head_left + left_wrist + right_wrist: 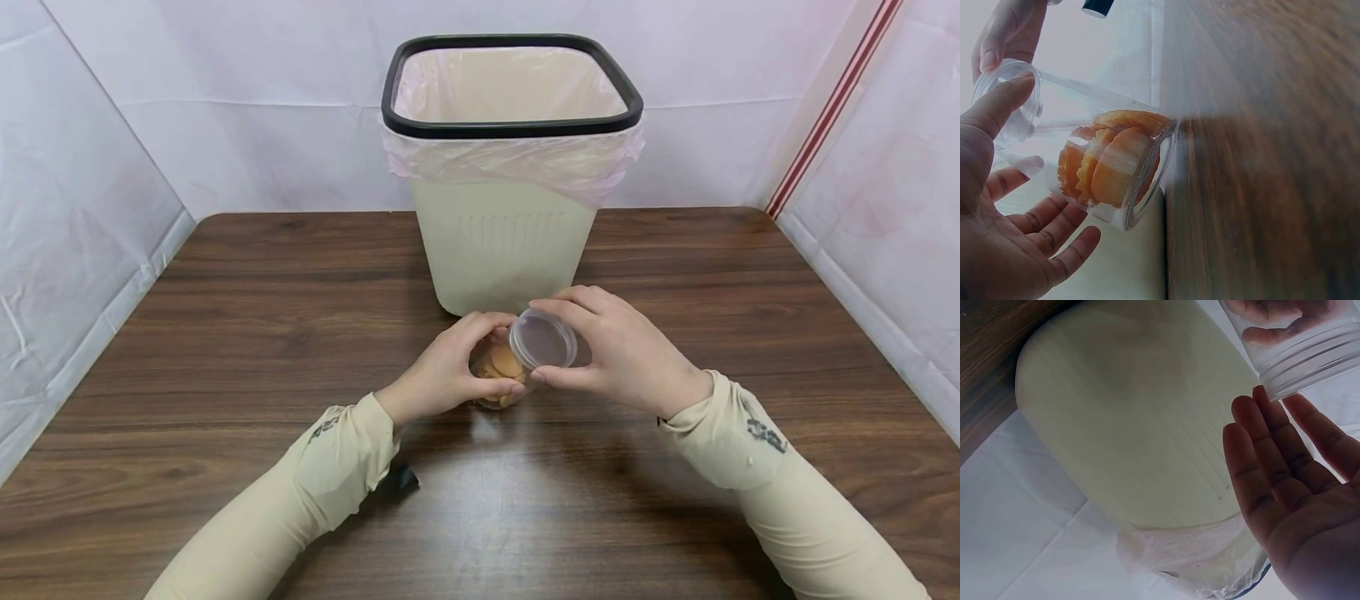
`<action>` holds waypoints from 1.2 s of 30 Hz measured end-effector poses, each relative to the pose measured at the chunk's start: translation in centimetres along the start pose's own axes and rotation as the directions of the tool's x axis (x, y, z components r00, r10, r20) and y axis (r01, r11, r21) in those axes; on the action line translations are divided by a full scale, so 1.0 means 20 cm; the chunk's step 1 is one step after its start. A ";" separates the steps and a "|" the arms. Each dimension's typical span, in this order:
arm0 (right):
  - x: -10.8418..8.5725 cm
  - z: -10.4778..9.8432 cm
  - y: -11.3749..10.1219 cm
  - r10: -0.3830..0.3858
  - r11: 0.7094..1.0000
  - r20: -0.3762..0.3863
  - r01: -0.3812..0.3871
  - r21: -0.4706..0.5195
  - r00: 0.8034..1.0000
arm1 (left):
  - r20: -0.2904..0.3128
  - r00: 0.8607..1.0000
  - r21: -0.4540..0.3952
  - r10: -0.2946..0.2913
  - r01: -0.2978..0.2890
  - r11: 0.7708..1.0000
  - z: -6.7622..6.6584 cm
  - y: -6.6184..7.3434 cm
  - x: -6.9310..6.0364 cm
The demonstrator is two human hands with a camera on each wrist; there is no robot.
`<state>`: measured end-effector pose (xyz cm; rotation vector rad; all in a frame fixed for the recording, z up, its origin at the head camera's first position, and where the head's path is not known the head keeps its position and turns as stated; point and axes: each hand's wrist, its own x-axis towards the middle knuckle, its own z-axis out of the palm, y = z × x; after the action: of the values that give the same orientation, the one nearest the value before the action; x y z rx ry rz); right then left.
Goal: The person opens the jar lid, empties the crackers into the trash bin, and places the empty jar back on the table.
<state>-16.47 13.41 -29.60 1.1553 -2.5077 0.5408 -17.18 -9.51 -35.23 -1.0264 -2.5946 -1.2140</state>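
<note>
A clear plastic jar (1075,140) leans with its base low by the wooden table, and several orange-brown, wavy-edged crackers (1119,159) lie in its lower part. My left hand (450,371) holds the jar's side between thumb and fingers. At the jar's upper end, the round see-through lid (543,339) faces up and toward the camera. My right hand (611,354) spans that lid, thumb on the near edge and fingers on the far one. In the right wrist view, fingertips (1244,412) meet the ringed rim. Whether the lid sits loose or tight cannot be told.
Directly behind the hands stands a cream trash bin (502,242) with a black rim and a pinkish liner bag (517,158). White sheeting (247,150) encloses the brown wooden table (300,283). A small dark object (405,477) shows under the left wrist.
</note>
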 end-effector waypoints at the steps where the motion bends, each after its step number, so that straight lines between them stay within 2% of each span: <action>1: 0.00 0.00 0.00 -0.001 1.000 0.002 0.001 0.002 1.000 | 0.000 1.000 0.000 0.000 0.000 1.000 0.00 0.00 0.00; 36: 0.00 -0.02 0.00 -0.027 0.999 0.048 0.025 0.035 0.998 | 0.002 1.000 0.006 0.002 -0.002 1.000 0.00 0.00 0.00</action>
<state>-16.41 13.69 -29.23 1.2263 -2.5297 0.5571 -17.21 -9.45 -35.29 -1.0302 -2.5963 -1.2049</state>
